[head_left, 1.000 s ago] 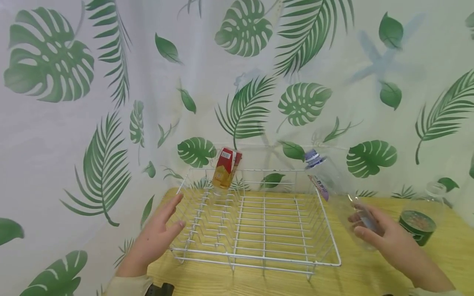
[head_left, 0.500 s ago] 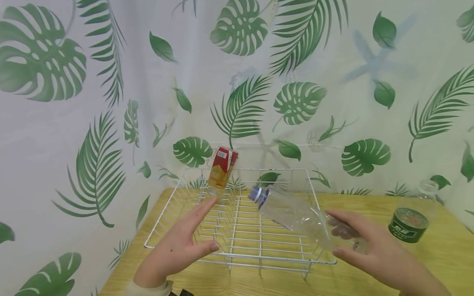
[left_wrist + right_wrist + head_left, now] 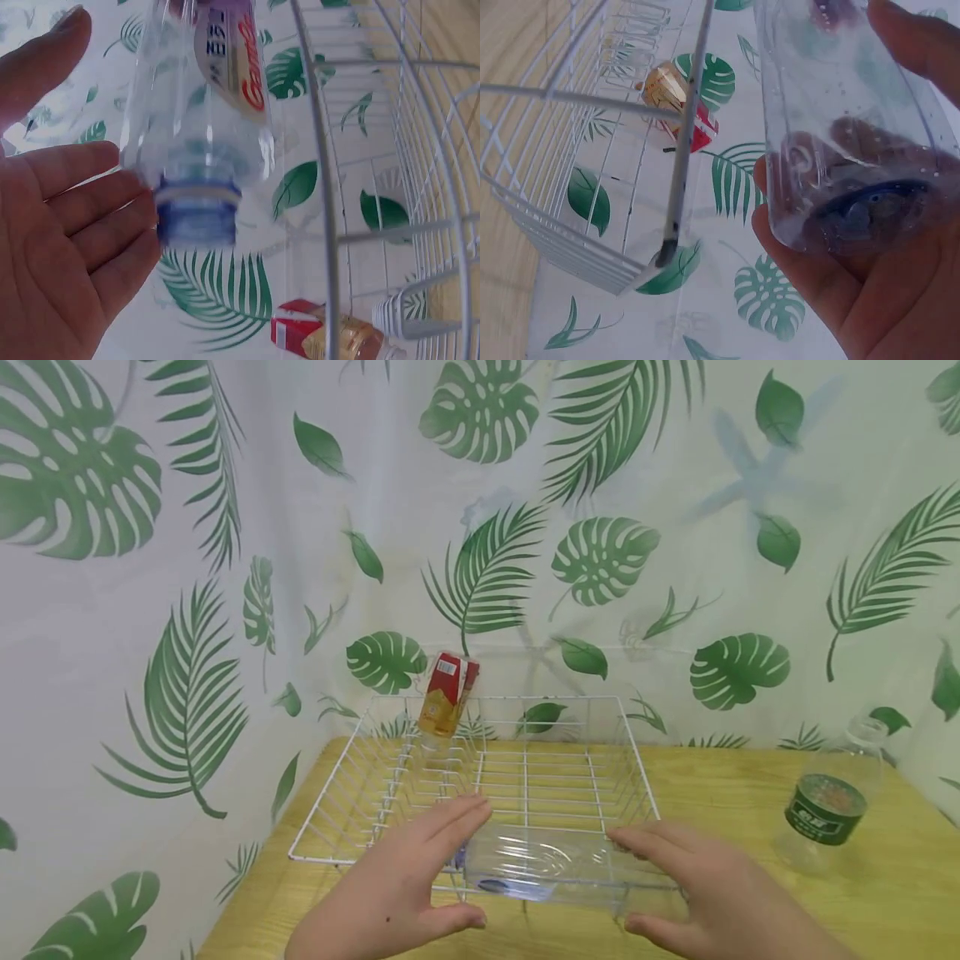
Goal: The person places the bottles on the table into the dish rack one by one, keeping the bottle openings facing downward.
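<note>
One bottle (image 3: 543,864), long axis crosswise, cap (image 3: 198,216) left

Holds out a bare left grip (image 3: 405,883) with nearly straight fingers and spread thumb; to its right, holds out a bare right grip (image 3: 712,887) with curved fingers and thumb.

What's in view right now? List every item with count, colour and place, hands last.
Held bottle: 1, clear with blue-purple cap, lengthwise between the hands at the rack's near edge
Rack: 1, white, on the table
Carton-like container: 1, red and gold, tilted at the rack's back left
Green-label bottle: 1, clear, upright right of the rack
Table: 1, yellowish, under the rack
Backdrop: white with green leaves, behind and at left
Left hand: 1, bare, by the cap end
Right hand: 1, bare, gripping the base end
</note>
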A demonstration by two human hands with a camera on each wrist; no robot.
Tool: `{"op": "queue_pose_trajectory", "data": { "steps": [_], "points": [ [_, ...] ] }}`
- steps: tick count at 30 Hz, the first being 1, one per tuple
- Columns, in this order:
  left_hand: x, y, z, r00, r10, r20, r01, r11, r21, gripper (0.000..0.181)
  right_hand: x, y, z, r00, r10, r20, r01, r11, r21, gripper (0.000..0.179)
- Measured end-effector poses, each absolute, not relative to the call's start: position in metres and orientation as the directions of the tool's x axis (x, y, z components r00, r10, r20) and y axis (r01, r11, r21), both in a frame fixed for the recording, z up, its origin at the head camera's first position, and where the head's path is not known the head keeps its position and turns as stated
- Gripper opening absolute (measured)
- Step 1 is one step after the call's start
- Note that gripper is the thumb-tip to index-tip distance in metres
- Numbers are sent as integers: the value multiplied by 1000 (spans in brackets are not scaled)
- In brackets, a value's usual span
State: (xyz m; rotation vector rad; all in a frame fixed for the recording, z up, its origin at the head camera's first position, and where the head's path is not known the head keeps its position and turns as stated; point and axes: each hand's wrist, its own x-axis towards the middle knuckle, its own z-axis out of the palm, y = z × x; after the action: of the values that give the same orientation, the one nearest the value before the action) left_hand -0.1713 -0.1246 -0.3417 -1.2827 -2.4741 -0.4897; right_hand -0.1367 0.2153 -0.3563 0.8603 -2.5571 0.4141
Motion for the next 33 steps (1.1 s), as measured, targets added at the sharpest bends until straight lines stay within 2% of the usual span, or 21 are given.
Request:
{"op": "queue_pose_trajectory", "data": {
  "steps": [4, 11, 16, 23, 33],
  "points": [
    [-168, -114, -345, -487, 783, 388, 864, 497, 80, 86, -138, 208, -362, -658, -554, 509, -686, 720, -103, 71],
    [-164, -103, -350, -516, 825, 231, 856, 505, 108, 86, -141, 197, -372, -563, -621, 546, -766, 640, -62, 72],
    [-165, -98, -359, -498, 845, 197, 867, 487, 103, 78, -140, 192, -377, -550, -644, 532, -787, 613, -72, 70],
    [-164, -92, -365, -519, 839, 162, 853, 497, 158, 71, -139, 187, -380, -507, -657, 557, -810, 585, -47, 71],
    [-163, -88, -369, -509, 849, 144, 858, 486, 169, 65, -137, 187, -380, -519, -665, 538, -816, 573, -80, 69]
  ]
}}
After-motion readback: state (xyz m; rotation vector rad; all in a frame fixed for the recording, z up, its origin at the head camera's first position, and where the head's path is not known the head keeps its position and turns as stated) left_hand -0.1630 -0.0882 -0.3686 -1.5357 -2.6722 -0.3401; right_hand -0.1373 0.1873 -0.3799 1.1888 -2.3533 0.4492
